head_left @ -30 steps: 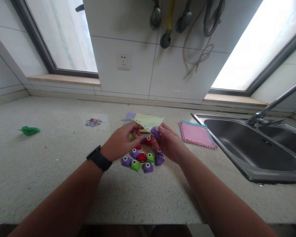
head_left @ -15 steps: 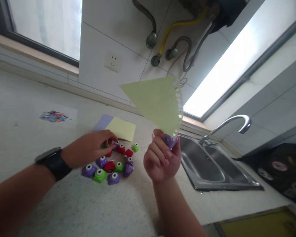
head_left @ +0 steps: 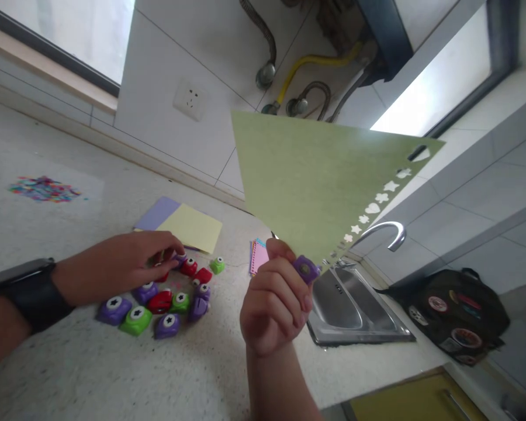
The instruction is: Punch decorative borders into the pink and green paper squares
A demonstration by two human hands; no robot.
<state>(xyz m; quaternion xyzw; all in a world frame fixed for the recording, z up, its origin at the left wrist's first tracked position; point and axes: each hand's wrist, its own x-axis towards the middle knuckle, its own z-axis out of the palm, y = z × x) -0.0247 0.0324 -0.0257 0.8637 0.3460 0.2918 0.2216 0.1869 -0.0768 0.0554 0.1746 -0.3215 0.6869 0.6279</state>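
Note:
My right hand [head_left: 274, 301] is raised over the counter, its fingers closed around a small purple craft punch [head_left: 307, 269]. The lower corner of a pale green sheet of paper [head_left: 302, 181] sits at that punch. Along the sheet's right edge runs a row of punched shapes, among them stars, a heart and flowers. Wearing a black watch, my left hand [head_left: 127, 263] reaches over several craft punches on the counter, thumb and fingers apart near a purple one [head_left: 179, 258]. Around it lie a green punch [head_left: 137, 320], a red punch [head_left: 160, 301] and another purple punch [head_left: 167, 325].
Yellow paper [head_left: 193, 227] and purple paper [head_left: 155, 213] lie behind the punches. Colourful confetti [head_left: 44, 188] is heaped at the left. A pink notepad [head_left: 258, 257] is partly behind my right hand. Further right are a steel sink [head_left: 363, 333], its faucet [head_left: 401, 234] and a dark backpack [head_left: 460, 310].
The view has swung right and the sheet has turned, its punched edge now slanting up to the right. My left hand stays at the punches; my right keeps hold of the purple one.

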